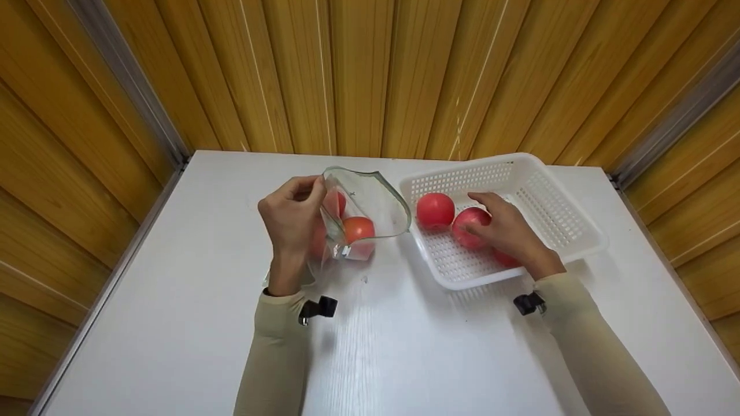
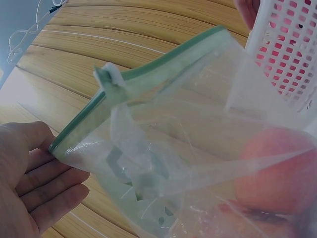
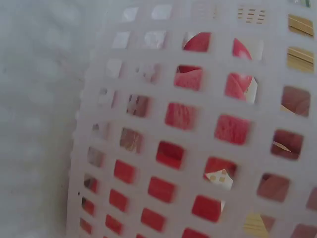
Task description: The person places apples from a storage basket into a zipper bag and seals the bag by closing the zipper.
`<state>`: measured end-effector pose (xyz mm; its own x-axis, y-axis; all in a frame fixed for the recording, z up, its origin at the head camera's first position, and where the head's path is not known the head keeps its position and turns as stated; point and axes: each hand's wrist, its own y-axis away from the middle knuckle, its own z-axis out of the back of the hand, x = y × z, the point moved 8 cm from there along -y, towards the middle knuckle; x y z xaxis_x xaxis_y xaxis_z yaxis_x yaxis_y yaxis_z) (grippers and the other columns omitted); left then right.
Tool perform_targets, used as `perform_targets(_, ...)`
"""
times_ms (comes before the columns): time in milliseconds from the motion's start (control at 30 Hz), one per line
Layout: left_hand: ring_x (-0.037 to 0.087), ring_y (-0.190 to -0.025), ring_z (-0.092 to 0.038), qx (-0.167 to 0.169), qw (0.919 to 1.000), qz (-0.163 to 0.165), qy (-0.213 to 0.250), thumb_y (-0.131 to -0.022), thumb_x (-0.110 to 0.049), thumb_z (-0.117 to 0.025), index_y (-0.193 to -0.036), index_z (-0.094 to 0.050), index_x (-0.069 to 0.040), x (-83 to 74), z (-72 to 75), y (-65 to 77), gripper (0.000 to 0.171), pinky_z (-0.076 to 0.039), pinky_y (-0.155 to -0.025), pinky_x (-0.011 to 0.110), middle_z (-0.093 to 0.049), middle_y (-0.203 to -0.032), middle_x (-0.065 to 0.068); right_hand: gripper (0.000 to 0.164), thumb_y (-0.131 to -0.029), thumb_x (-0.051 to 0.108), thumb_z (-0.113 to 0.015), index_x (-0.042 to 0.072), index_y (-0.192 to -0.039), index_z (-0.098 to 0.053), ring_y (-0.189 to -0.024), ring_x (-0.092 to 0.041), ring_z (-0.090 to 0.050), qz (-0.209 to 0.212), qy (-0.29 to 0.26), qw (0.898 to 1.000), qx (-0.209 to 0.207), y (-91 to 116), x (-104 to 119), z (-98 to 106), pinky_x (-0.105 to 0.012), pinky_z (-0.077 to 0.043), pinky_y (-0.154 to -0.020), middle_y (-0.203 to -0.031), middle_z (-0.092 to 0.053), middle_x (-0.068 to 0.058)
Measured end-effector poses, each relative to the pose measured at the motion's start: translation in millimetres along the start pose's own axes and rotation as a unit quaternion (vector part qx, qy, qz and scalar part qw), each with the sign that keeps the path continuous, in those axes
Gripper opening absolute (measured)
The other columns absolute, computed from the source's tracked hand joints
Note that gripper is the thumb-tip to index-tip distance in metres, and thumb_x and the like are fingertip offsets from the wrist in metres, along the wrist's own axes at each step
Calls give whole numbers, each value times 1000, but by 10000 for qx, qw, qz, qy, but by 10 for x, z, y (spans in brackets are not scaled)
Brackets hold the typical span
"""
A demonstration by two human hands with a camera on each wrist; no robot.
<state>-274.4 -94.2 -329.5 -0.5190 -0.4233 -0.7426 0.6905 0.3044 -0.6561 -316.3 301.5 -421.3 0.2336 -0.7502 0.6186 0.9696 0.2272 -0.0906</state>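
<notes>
From the head view the bag (image 1: 361, 211) stands on the surface (image 1: 173, 323), mouth tipped right toward the basket (image 1: 555, 214), left hand (image 1: 292, 216) pinching its rim, right hand (image 1: 509, 231) curled over a tomato (image 1: 469, 225); left wrist view shows the bag (image 2: 198, 139) held open; right wrist view shows only basket mesh (image 3: 198, 134).

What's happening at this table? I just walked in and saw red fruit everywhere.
A person is working with tomatoes at a white table. The left hand holds a clear zip bag open by its rim, with at least two tomatoes already inside. The right hand is in the white basket, its fingers on a tomato; another tomato lies beside it.
</notes>
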Motion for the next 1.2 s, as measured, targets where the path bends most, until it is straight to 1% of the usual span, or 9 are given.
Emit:
perform_targets(133, 11, -69, -73, 9, 10000, -22, -18, -94, -7, -76, -92, -84, 0, -8, -6, -2, 10, -59, -68, 21, -80, -86, 6, 75, -93, 14, -82, -3, -156, -45, -140, -45, -47, -140, 55, 9998, 148, 28, -60, -6, -61, -41, -115, -153, -50, -25)
perform_targets(333, 14, -68, -73, -19, 10000, -95, -15, -93, -5, -76, -91, -84, 0, -14, 3, -7, 10, -57, -66, 18, -80, -85, 7, 80, -92, 15, -83, -2, -159, -42, -136, -44, -50, -383, 84, 9987, 330, 38, -116, -40, -61, -44, -112, -154, -49, -25)
perform_targets(500, 13, -68, -73, -40, 10000, -80, 13, -93, -5, -76, -90, -84, 0, -5, 5, -8, 10, -57, -65, 18, -80, -85, 6, 82, -91, 16, -84, -2, -158, -42, -134, -44, -51, -411, 212, 9981, 416, 41, -119, -55, -62, -44, -112, -151, -51, -24)
perform_targets(667, 11, -68, -73, -38, 10000, -50, 39, -93, -6, -76, -90, -84, 0, -7, 0, -7, 9, -57, -66, 19, -80, -84, 6, 83, -89, 18, -86, 0, -158, -43, -134, -44, -50, -449, 262, 9977, 438, 37, -135, -67, -63, -44, -111, -151, -51, -23)
perform_targets(900, 13, -68, -73, -15, 10000, -9, 59, -93, -6, -75, -91, -83, 0, 1, -6, -3, 10, -58, -65, 19, -80, -85, 6, 86, -86, 20, -90, 4, -158, -44, -132, -43, -53, -560, 91, 9974, 435, 25, -152, -87, -64, -45, -110, -148, -53, -20)
perform_targets(1200, 12, -68, -72, -30, 10000, -6, 59, -93, -6, -76, -91, -84, 0, 4, -2, -4, 10, -58, -66, 20, -80, -85, 6, 85, -84, 21, -92, 5, -155, -47, -130, -42, -54, -544, 76, 9976, 423, 11, -157, -96, -63, -47, -108, -146, -55, -18)
